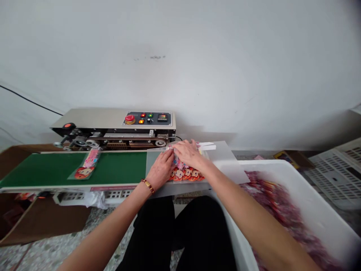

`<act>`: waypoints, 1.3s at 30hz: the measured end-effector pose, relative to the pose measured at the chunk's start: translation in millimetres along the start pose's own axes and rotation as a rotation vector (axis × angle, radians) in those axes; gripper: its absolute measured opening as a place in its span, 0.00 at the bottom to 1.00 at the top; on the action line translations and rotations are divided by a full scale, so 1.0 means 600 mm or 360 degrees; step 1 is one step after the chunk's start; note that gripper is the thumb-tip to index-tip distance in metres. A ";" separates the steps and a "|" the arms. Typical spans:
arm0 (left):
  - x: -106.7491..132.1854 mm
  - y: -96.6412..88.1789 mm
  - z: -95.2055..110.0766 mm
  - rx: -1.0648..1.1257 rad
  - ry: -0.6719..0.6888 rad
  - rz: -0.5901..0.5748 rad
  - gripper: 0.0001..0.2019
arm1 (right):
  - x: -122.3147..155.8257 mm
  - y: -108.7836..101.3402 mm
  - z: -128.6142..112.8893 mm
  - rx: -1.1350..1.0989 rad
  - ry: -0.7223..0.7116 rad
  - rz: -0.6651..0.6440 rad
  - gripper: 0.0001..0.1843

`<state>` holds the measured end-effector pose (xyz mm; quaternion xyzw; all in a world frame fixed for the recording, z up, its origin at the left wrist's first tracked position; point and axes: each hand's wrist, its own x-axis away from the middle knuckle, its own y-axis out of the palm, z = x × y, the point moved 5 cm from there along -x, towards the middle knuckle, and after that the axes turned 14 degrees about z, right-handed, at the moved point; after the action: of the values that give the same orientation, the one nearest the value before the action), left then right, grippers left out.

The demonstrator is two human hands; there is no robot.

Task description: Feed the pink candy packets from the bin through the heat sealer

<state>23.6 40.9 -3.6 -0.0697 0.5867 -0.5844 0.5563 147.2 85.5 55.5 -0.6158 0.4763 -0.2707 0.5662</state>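
A clear bag of red cartoon-face packets lies on the grey metal feed plate at the right end of a band sealer. My left hand, with a bead bracelet on the wrist, pinches the bag's top edge near the sealer's intake. My right hand presses down on the same bag with fingers curled over it. Another sealed clear bag with pink and red packets rides on the green conveyor belt to the left.
A white tub full of red and pink packets stands at my right. A white slotted crate sits further right. A brown cardboard box is on the floor at left. The white wall is directly behind the sealer.
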 end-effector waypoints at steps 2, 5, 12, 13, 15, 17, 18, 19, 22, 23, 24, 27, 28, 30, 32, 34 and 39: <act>0.004 0.002 0.000 -0.0011 -0.0037 0.0001 0.23 | -0.022 0.012 -0.008 0.0020 0.0030 -0.0005 0.20; 0.006 0.007 0.002 -0.0013 -0.0049 -0.0010 0.24 | -0.041 0.031 -0.008 0.0046 0.0089 -0.0032 0.20; 0.010 0.010 0.000 -0.0067 -0.0030 0.0008 0.23 | -0.045 0.044 0.002 0.0026 0.0140 -0.0016 0.22; 0.011 0.011 0.000 -0.0073 -0.0025 0.0015 0.24 | -0.044 0.042 0.004 0.0013 0.0148 -0.0027 0.22; 0.012 0.012 0.000 -0.0103 -0.0031 0.0030 0.24 | -0.039 0.034 0.010 -0.0052 0.0171 -0.0043 0.23; 0.012 0.013 -0.001 -0.0141 -0.0061 0.0023 0.24 | -0.028 0.019 0.018 -0.0099 0.0170 0.0005 0.26; 0.011 0.014 -0.002 -0.0155 -0.0080 0.0011 0.23 | -0.020 0.010 0.022 -0.0090 0.0146 0.0049 0.27; 0.009 0.015 -0.003 -0.0163 -0.0099 -0.0004 0.23 | -0.008 0.002 0.024 -0.0063 0.0104 0.0081 0.26; 0.002 0.016 -0.004 -0.0169 -0.0133 -0.0033 0.23 | 0.034 -0.011 0.024 0.0044 -0.0076 0.0094 0.22; 0.000 0.015 -0.005 -0.0168 -0.0134 -0.0034 0.23 | 0.047 -0.013 0.023 0.0079 -0.0131 0.0095 0.21; -0.002 0.015 -0.006 -0.0167 -0.0132 -0.0030 0.23 | 0.059 -0.014 0.022 0.0110 -0.0173 0.0096 0.20; 0.001 0.006 -0.018 -0.0177 -0.0142 -0.0002 0.24 | 0.079 -0.011 0.023 0.0180 -0.0236 0.0106 0.20; 0.006 0.000 -0.026 -0.0182 -0.0151 0.0006 0.24 | 0.080 -0.009 0.022 0.0192 -0.0255 0.0097 0.20; 0.018 -0.017 -0.049 -0.0191 -0.0166 0.0011 0.24 | 0.074 -0.001 0.020 0.0202 -0.0291 0.0056 0.21; 0.032 -0.040 -0.077 -0.0209 -0.0188 -0.0004 0.23 | 0.060 0.009 0.013 0.0194 -0.0319 -0.0009 0.22; 0.042 -0.065 -0.103 -0.0286 -0.0251 0.0009 0.22 | 0.043 0.020 0.002 0.0168 -0.0349 -0.0082 0.24; 0.025 -0.074 -0.080 -0.0208 -0.0172 0.0082 0.18 | 0.021 0.028 -0.019 0.0042 -0.0376 -0.0140 0.26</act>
<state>-42.5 45.3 7.4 -0.1223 0.5941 -0.5259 0.5962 137.6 70.8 39.1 -0.6562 0.3751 -0.2271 0.6141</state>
